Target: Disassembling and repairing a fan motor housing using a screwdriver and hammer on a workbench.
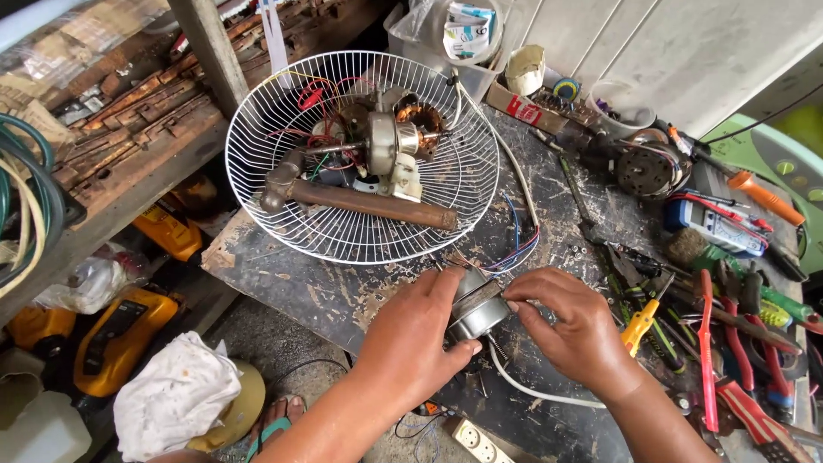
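Observation:
My left hand (413,337) and my right hand (573,328) both grip a small round silver fan motor (474,307) just above the worn dark workbench (283,279). The left hand wraps its left side, thumb on top. The right hand's fingertips pinch its right edge. Coloured wires (514,249) and a white cable (531,390) run from the motor. Behind it lies a white wire fan guard (257,129) holding a disassembled fan motor (390,141) and a brown pipe stand (360,201).
Pliers and screwdrivers with red, yellow and orange handles (711,343) crowd the bench's right side, with another motor (645,169) and a multimeter (716,225) behind. Yellow tools (120,330), a white rag (176,399) and a power strip (476,439) sit on the floor. A wooden post (210,51) stands at the back left.

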